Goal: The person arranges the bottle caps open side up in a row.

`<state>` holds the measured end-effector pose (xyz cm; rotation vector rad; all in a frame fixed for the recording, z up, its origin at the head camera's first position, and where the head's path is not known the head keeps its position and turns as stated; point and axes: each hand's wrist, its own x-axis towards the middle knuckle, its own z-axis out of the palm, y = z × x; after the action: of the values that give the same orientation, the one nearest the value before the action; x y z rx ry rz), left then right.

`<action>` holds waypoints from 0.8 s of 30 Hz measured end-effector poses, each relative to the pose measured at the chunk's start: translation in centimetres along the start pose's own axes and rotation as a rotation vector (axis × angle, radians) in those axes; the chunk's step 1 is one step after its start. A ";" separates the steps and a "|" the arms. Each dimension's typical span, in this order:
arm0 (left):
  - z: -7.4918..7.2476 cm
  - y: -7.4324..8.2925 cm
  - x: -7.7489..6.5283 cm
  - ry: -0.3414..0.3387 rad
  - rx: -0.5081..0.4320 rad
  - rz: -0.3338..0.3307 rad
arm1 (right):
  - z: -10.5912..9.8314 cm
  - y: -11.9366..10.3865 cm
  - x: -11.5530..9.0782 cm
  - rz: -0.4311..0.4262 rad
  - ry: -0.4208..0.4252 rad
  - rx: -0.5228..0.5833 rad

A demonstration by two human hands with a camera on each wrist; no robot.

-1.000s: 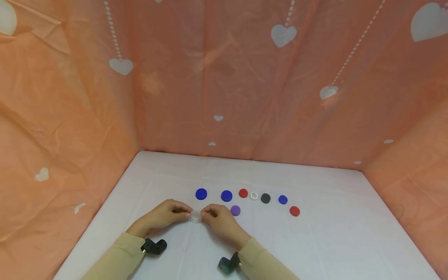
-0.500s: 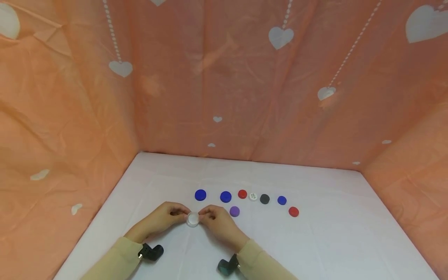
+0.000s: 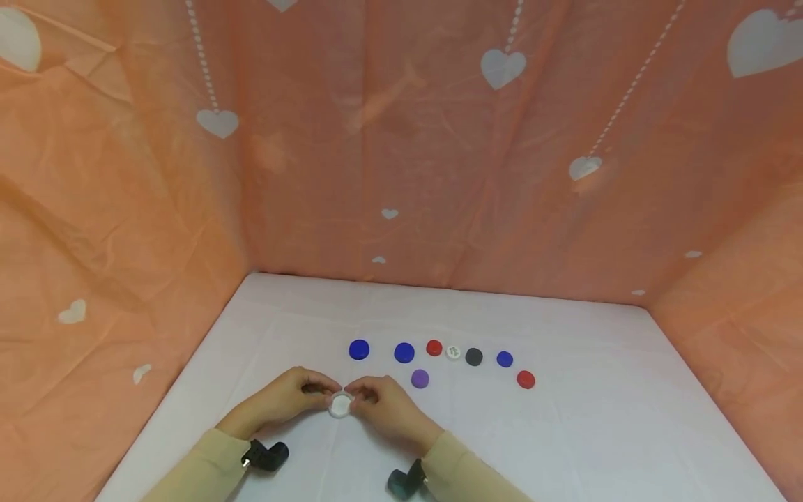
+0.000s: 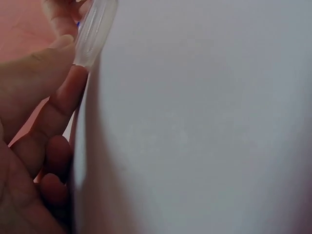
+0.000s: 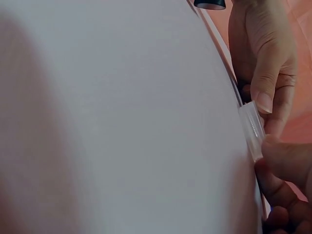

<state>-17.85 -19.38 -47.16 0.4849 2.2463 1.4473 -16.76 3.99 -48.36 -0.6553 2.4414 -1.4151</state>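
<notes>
The clear lid (image 3: 341,406) had just shifted toward seven o'clock and tipped its face toward the person, left hand (image 3: 276,404) pinching it at ten, right hand (image 3: 395,415) at two, so handling seemed unfinished, with the coloured discs (image 3: 404,353) lying apart from one to three o'clock.

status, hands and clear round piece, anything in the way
Left hand, right hand: both pinching. Clear round piece: held between them. Purple disc near right hand, not blocking.

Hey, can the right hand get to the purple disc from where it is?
Probably yes: nothing visible stands between the right hand and the nearby purple disc, though that hand is busy pinching the clear round piece.
</notes>
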 end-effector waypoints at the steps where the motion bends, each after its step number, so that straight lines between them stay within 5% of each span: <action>1: -0.1 -0.1 0.0 -0.004 -0.017 -0.017 | 0.1 0.0 0.0 -0.005 -0.002 -0.006; 8: -0.4 0.2 0.1 -0.007 -0.006 0.003 | 0.0 -0.1 0.2 -0.002 0.008 -0.007; 12: -0.8 0.5 0.7 0.074 0.062 0.025 | -0.4 0.3 0.6 0.077 0.063 0.065; 19: -1.0 1.2 3.2 0.199 0.128 0.009 | -1.0 0.5 2.4 0.184 0.232 0.100; 24: -1.0 1.1 5.0 0.226 0.131 -0.042 | -1.3 0.5 3.9 0.213 0.251 0.036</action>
<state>-22.58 -17.22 -46.58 0.3248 2.5240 1.4011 -20.82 3.31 -48.07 -0.2107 2.5721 -1.5282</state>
